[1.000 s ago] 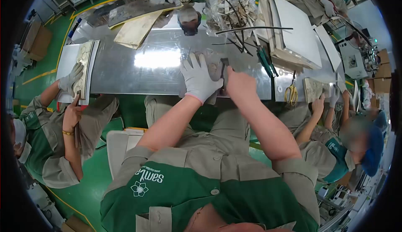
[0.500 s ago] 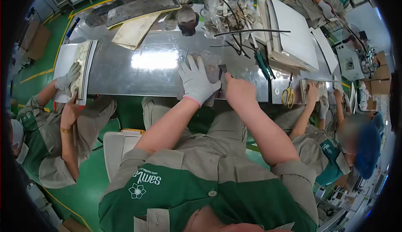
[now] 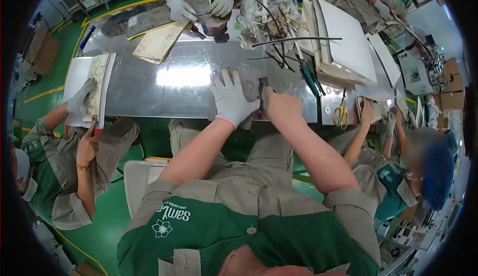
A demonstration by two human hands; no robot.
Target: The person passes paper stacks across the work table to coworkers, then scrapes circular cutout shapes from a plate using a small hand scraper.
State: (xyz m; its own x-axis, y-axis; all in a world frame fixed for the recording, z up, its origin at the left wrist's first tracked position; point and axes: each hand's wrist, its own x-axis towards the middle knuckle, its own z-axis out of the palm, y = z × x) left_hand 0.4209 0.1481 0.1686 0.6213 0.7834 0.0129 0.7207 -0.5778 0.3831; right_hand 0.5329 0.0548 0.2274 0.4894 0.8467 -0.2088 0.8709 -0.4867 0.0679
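My left hand, in a white glove, lies with its fingers spread on a thin greyish sheet at the near edge of the metal table. My right hand is bare. Its fingers close around a small dark flat-bladed scraper, whose blade rests at the right side of the sheet, just beyond my left thumb. Most of the scraper's handle is hidden inside my right hand, and my left hand covers much of the sheet.
Green-handled cutters and yellow-handled scissors lie to the right. A clear bag of scraps and white boards stand behind. Across the table are a co-worker's gloved hands; other co-workers sit at both sides.
My hands stay almost in place, with the scraper slightly shifted. The co-worker's gloved hands opposite have come further over the table. At left, a co-worker's bare hand has drawn back toward their body.
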